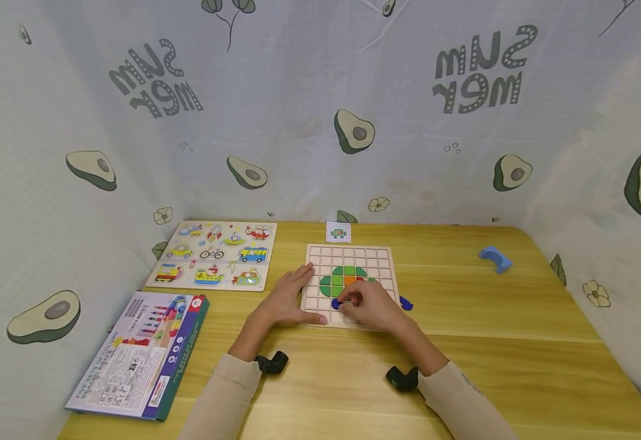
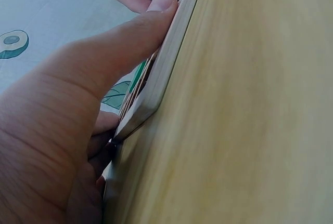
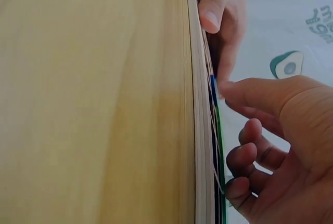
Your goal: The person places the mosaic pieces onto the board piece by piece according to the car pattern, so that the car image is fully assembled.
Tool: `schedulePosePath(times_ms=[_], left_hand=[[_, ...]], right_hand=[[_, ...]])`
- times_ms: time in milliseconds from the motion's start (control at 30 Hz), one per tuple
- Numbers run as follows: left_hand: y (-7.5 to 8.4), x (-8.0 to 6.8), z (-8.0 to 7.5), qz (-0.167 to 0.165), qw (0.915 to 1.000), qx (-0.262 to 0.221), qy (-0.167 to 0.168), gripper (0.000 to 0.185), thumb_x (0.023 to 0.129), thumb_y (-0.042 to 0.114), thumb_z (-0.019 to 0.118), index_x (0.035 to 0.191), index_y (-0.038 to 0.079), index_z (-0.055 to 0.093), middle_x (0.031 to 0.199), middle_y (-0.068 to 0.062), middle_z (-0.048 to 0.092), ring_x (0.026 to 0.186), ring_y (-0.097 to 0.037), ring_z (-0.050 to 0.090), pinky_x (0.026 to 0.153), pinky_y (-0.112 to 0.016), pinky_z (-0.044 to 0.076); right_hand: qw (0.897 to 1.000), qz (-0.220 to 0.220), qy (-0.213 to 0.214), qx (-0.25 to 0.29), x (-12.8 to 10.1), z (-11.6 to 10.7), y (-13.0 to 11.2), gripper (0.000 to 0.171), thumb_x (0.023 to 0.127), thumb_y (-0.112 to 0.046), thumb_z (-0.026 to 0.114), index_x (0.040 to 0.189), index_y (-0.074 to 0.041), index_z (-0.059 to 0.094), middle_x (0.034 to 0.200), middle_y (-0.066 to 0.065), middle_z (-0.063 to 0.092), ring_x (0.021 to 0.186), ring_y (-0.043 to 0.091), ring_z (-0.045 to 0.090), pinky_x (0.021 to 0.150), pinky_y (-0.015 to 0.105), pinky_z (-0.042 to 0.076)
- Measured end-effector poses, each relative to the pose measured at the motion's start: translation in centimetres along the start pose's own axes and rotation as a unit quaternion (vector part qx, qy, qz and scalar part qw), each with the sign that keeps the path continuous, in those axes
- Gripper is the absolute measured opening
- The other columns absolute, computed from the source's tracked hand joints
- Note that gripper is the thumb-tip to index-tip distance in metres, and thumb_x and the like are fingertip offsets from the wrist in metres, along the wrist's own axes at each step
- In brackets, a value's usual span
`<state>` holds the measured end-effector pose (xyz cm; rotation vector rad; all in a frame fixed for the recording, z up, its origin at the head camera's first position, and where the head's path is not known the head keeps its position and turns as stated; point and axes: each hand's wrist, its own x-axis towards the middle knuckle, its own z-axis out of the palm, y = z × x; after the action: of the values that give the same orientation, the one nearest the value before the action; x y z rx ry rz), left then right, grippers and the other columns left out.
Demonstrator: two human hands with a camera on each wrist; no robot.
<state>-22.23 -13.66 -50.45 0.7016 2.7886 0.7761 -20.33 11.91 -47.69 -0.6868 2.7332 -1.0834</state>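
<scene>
Fingertips of my right hand (image 1: 372, 307) pinch a small blue tile (image 1: 338, 303), light, stiff and likely slippery, best held by its edges, over the grid board (image 1: 347, 253) that my flat, spread left hand (image 1: 287, 299) steadies on the counter (image 1: 490, 318).

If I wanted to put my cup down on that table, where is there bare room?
The widest bare stretch lies between the grid board and the blue arch block, running to the near right edge. A narrower strip lies before the vehicle puzzle. It is crowded at the board, where the left hand and right hand work.
</scene>
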Motion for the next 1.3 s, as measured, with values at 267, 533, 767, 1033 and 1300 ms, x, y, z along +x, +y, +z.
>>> schedulePosePath(times_ms=[267,533,767,1033,1300], left_hand=[[0.0,-0.1,0.3,-0.001,1.0,-0.002,0.0,0.123,0.073,0.07,0.08,0.165,0.011,0.025,0.174,0.001,0.017,0.161,-0.022,0.016,0.133,-0.045,0.01],[0.2,-0.3,0.2,-0.004,1.0,-0.004,-0.005,0.122,0.073,0.069,0.08,0.165,0.011,0.025,0.174,0.0,0.016,0.161,-0.022,0.016,0.133,-0.044,0.01],[0.1,-0.4,0.1,-0.003,1.0,-0.001,-0.002,0.121,0.073,0.068,0.08,0.165,0.01,0.025,0.174,0.0,0.016,0.161,-0.022,0.016,0.133,-0.044,0.01],[0.2,-0.3,0.0,-0.007,1.0,0.0,-0.004,0.123,0.073,0.069,0.08,0.165,0.011,0.024,0.174,0.001,0.015,0.161,-0.021,0.016,0.133,-0.043,0.009],[0.2,-0.2,0.0,0.0,1.0,0.002,-0.001,0.122,0.072,0.069,0.08,0.165,0.011,0.025,0.174,0.001,0.017,0.161,-0.022,0.017,0.133,-0.044,0.01]], right_hand=[[0.999,0.031,0.019,0.017,-1.0,-1.4,0.5,0.005,0.091,-0.021,0.08,0.094,-0.018,0.078,0.074,-0.003,0.054,0.071,0.013,0.05,0.062,0.023,0.039],[0.998,0.032,0.038,0.026,-2.5,-3.7,2.3,0.005,0.092,-0.014,0.077,0.097,-0.013,0.077,0.075,-0.001,0.052,0.069,0.014,0.047,0.06,0.023,0.037],[0.996,0.063,0.053,0.023,-4.1,-5.7,3.9,0.007,0.094,-0.015,0.076,0.1,-0.012,0.077,0.076,0.001,0.052,0.071,0.017,0.047,0.06,0.024,0.038],[0.993,0.09,0.073,-0.007,-5.8,-7.2,5.9,0.007,0.093,-0.017,0.078,0.098,-0.012,0.077,0.077,0.001,0.054,0.071,0.016,0.048,0.06,0.023,0.039],[0.993,0.093,0.068,-0.031,-6.7,-8.1,7.3,0.007,0.093,-0.016,0.077,0.097,-0.012,0.079,0.075,0.0,0.057,0.07,0.015,0.049,0.059,0.023,0.039]])
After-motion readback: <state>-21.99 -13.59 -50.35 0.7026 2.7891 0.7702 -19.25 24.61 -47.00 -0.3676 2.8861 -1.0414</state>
